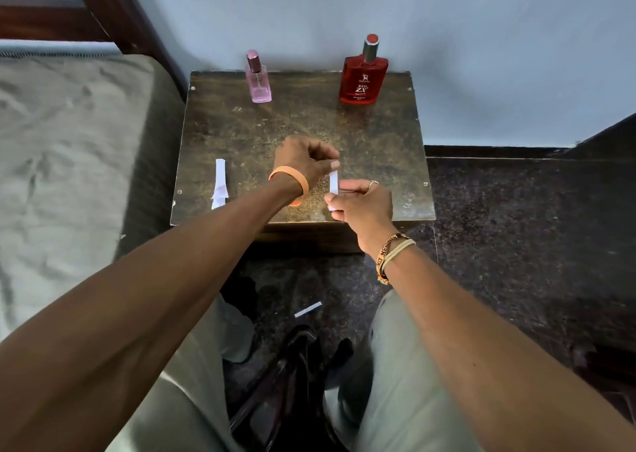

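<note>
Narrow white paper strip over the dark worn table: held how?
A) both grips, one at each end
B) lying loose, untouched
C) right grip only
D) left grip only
A: the left grip pinches the far end of the narrow white paper strip, and the right grip pinches its near end, over the dark worn table.

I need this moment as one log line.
left hand: pinches paper strip top | right hand: pinches bottom | pink bottle, red bottle: upright, untouched
</note>
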Tool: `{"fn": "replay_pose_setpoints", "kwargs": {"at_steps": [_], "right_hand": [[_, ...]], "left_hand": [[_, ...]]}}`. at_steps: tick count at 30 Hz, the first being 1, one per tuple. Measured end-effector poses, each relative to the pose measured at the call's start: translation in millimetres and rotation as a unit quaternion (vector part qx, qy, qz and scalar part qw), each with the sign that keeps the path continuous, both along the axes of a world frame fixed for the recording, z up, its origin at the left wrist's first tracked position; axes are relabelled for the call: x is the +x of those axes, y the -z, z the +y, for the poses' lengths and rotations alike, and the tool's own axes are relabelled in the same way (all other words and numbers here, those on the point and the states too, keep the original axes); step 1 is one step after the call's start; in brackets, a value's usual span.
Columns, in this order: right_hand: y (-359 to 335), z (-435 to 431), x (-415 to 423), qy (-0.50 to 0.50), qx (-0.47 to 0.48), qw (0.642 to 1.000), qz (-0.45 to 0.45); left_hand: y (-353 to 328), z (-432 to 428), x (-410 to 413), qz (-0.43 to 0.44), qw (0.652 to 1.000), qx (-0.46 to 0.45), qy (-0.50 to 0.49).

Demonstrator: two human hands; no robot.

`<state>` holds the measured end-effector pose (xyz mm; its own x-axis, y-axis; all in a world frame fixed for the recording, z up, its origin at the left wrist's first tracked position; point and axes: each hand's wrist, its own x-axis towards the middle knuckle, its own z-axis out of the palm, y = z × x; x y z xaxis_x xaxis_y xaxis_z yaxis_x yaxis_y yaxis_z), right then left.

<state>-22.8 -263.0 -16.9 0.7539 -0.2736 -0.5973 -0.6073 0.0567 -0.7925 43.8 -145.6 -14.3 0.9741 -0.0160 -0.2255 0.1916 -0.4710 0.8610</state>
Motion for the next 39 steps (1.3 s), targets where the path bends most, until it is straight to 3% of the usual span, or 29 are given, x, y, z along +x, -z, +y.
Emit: {"fn": "replay_pose_setpoints", "kwargs": {"at_steps": [10,22,29,39], "right_hand": [[14,5,3,-0.042,-0.101,0.994,0.008],[21,8,12,-0.09,-0.166,0.982,-0.005],[20,5,13,-0.096,-0.143,0.985,-0.001],[14,5,8,-0.091,-0.124,0.988,0.012]], "left_hand": [[21,9,5,-0.017,0.99,0.115,0.076],[33,12,10,-0.034,0.99,0.114,0.072],[32,12,9,-0.023,0.996,0.077,0.05],[24,14,1,-0.028,0.994,0.095,0.048]]}}
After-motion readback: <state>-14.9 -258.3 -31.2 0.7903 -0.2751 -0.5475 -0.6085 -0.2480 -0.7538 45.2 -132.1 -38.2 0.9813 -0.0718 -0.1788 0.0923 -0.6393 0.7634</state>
